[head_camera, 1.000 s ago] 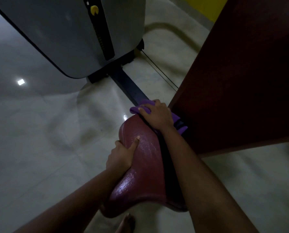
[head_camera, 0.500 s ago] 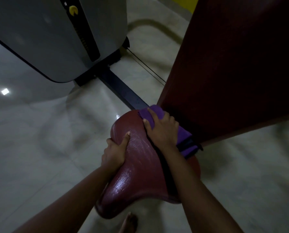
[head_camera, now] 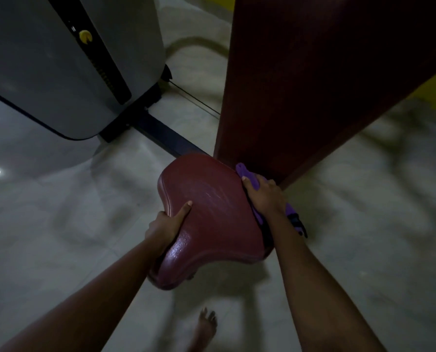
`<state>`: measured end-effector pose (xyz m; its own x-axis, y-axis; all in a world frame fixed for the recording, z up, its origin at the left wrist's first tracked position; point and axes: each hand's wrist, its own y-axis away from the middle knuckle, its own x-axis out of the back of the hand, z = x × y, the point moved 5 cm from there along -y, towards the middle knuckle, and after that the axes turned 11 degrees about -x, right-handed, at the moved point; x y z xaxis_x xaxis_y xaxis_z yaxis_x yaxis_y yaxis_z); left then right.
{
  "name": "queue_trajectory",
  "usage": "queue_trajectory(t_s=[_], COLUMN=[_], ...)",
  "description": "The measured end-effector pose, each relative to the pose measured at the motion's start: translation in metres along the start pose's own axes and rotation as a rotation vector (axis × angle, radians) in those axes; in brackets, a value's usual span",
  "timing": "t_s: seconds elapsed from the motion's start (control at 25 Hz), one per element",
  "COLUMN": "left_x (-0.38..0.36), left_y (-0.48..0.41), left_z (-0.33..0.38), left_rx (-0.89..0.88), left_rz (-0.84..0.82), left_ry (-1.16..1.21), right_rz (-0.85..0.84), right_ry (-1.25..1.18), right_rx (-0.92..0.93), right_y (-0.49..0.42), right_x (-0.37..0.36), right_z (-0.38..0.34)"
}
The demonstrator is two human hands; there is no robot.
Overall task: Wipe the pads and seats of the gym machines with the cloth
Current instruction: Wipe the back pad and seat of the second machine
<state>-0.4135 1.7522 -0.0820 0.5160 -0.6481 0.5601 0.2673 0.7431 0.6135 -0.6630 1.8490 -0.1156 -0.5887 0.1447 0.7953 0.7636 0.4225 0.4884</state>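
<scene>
A dark red padded seat (head_camera: 212, 214) sits at the centre, glossy and saddle-shaped. My left hand (head_camera: 167, 221) grips its left edge, thumb on top and fingers curled under the rim. My right hand (head_camera: 265, 196) presses a purple cloth (head_camera: 248, 175) against the seat's right edge, where the seat meets the tall dark red back pad (head_camera: 313, 85). Part of the cloth sticks out beyond my fingertips and below my wrist.
A grey weight-stack housing (head_camera: 67, 67) with a yellow selector knob (head_camera: 85, 36) stands at the upper left, joined by a dark floor rail (head_camera: 166, 134). A thin cable (head_camera: 194, 100) runs across the pale tiled floor. My bare foot (head_camera: 205, 329) is below the seat.
My right hand with the cloth has slid from the seat's front tip along its right side toward the back pad. My left hand stays gripping the left edge.
</scene>
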Motion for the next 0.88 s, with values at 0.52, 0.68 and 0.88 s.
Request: queue_trajectory(t_s=[0.52,0.68,0.88], left_x=[0.006,0.007,0.008], left_y=[0.032,0.031,0.025], left_z=[0.005,-0.001,-0.012], left_rx=[-0.128,-0.131,-0.132], left_rz=[0.043,-0.011,-0.219], left_ry=[-0.213,-0.08,0.123], right_rz=[0.379,0.375,0.308], right_ry=[-0.943,-1.157,-0.975], right_rx=[-0.861,-0.88,-0.682], right_y=[0.143,0.185,0.222], right_x=[-0.061,-0.094,-0.11], right_z=[0.049,-0.006,-0.043])
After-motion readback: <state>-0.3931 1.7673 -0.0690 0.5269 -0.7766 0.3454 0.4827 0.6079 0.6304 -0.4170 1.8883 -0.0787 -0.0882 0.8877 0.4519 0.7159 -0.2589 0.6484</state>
